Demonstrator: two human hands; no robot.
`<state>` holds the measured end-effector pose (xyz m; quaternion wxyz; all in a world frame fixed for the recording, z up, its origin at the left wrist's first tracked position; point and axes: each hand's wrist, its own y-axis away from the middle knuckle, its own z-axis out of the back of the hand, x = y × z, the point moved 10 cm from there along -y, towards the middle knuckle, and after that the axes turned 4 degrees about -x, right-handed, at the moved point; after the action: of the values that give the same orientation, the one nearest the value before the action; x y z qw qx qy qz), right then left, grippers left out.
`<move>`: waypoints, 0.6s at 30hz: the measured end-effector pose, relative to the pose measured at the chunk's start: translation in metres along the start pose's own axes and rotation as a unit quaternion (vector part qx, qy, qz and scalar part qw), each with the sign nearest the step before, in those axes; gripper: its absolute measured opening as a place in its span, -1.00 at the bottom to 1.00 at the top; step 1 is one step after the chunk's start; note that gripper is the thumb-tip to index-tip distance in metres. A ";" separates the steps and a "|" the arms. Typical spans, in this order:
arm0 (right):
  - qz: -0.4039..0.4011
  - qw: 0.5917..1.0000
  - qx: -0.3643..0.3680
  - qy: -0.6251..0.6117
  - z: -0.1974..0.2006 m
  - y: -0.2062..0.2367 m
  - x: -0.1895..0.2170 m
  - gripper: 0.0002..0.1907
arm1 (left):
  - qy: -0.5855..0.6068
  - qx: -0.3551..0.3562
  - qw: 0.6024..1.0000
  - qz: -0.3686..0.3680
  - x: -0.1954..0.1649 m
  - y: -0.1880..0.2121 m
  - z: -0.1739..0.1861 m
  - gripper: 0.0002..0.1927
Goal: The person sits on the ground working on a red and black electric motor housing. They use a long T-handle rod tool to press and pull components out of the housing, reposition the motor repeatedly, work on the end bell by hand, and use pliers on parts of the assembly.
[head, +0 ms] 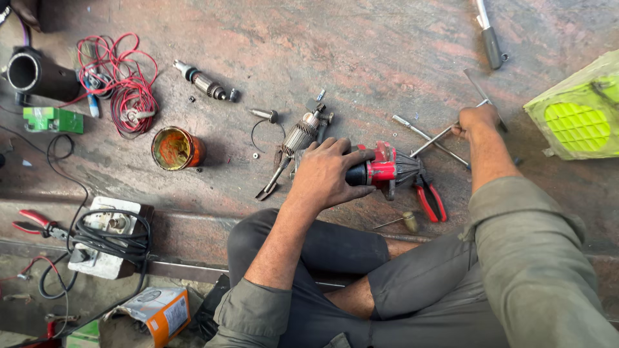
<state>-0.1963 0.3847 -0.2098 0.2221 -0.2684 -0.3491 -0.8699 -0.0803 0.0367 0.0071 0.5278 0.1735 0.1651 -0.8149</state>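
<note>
My left hand (325, 173) grips a red and black power tool body (382, 170) lying on the stained floor in front of my crossed legs. My right hand (477, 120) reaches out to the right and closes on a thin metal screwdriver (442, 136) that lies crossed over another one (419, 132). Red-handled pliers (429, 198) lie just right of the tool body. A motor armature (302, 134) rests just above my left hand, with dark pliers (274, 182) beside it.
A tin of orange grease (175, 149), a second shaft part (204, 82) and red wire coils (122, 84) lie to the left. A black pipe (35, 74), a white box with black cable (106, 238), a yellow-green mesh piece (577, 116) and a socket wrench (490, 38) surround the spot.
</note>
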 end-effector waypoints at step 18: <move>-0.154 0.879 -0.004 -0.451 0.095 0.073 -0.108 -0.80 | 0.007 -0.005 1.000 0.000 -0.004 -0.002 0.006 -0.29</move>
<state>-0.0432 0.4267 -0.1832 -0.0974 -0.5750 -0.4449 -0.6797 -0.0810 0.0375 0.0142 0.5272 0.1765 0.1735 -0.8129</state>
